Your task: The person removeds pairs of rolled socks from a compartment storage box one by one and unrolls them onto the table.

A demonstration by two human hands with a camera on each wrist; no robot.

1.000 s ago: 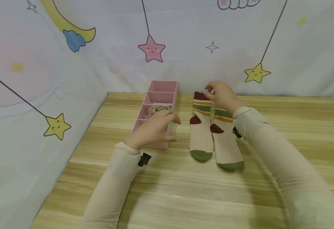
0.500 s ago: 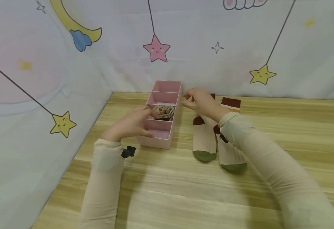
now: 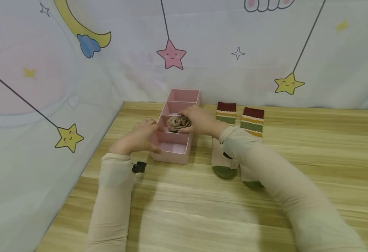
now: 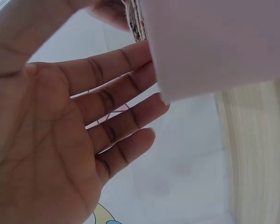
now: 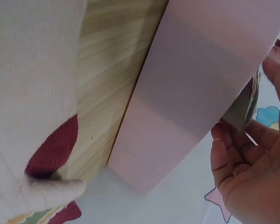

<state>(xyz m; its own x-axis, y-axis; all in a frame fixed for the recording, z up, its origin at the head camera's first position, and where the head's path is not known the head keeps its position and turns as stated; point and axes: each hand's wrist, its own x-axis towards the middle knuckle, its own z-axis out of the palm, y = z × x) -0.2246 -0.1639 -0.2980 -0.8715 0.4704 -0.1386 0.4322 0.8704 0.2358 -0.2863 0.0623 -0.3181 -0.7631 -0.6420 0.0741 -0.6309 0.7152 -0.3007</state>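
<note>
Near frame centre, the right hand (image 3: 199,120) grasps the roll (image 3: 175,124) in the box (image 3: 171,158); the left hand (image 3: 136,138), loose, fingers extended, meets its left side. Socks (image 3: 226,113) lie right of centre.

Pink divided box (image 3: 171,157), cut off by the top and right edges in the left wrist view, its left wall partly hidden behind the left hand (image 3: 136,138); inside it, one rolled cloth (image 3: 175,124), right side covered by the right hand (image 3: 200,120). Right of the box, near sock (image 3: 226,113) and far sock (image 3: 252,122), middles hidden under the right sleeve (image 3: 275,175). Behind and left of the box, yellow moon (image 3: 73,24), upper end cut off.
</note>
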